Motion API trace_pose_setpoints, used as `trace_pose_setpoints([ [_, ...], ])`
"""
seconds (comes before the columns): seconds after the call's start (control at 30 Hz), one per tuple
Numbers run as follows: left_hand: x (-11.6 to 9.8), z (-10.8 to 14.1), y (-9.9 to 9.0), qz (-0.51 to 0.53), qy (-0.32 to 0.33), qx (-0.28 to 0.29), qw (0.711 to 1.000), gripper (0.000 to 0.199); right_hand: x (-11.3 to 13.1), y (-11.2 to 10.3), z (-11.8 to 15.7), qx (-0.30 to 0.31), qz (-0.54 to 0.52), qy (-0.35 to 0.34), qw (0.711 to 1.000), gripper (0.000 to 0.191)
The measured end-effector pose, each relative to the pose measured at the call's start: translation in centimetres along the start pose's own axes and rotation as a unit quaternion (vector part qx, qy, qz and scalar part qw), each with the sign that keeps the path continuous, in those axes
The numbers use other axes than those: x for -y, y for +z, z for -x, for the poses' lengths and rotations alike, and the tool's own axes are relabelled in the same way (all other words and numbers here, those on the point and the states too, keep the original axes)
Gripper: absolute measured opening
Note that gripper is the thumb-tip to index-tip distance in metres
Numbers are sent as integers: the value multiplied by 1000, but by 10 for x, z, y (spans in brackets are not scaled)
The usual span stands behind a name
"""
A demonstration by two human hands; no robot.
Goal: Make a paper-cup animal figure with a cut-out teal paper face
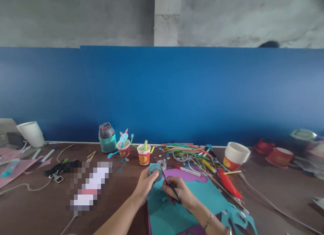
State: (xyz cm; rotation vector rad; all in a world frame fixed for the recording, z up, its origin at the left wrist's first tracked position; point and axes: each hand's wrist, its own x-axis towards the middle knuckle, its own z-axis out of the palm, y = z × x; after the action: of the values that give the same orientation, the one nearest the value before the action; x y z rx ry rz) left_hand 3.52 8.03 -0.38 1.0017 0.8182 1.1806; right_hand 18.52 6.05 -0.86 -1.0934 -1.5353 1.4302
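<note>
Between thumb and fingers, my left hand (146, 181) pinches a small teal paper piece (155, 171) with a round drawn outline. My right hand (180, 191) is closed around the dark handles of a pair of scissors (174, 190), whose blades point up and left beside the edge of the paper piece. Whether the blades touch the paper I cannot tell. Beneath both hands lies a teal paper sheet (197, 201) with curled offcuts on it. Just behind the hands stands a red and yellow paper cup (143, 156) with short straw pieces in it.
A paper cup figure (124, 149) with a teal paper head stands near a teal jar (107, 140). Colourful sticks (187, 150), a red marker (188, 171) and a red-handled tool (229, 183) lie right of centre. A white and red cup (236, 156) stands farther right. Blue panel (162, 93) behind.
</note>
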Motion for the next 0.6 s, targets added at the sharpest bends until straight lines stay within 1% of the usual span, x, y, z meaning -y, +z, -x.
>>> trace_pose_setpoints([
  [0.1,1,0,0,-11,2,22,1000,31,3,2,1,-2,-12,-6,1000,33],
  [0.17,0,0,0,-16,9,25,1000,32,3,2,1,-8,-5,-7,1000,34],
  [0.4,-6,0,2,-23,9,19,1000,34,-1,1,-2,-12,21,-16,1000,32],
  [0.6,-3,0,1,-11,8,-5,1000,26,2,1,0,-8,14,-12,1000,32],
])
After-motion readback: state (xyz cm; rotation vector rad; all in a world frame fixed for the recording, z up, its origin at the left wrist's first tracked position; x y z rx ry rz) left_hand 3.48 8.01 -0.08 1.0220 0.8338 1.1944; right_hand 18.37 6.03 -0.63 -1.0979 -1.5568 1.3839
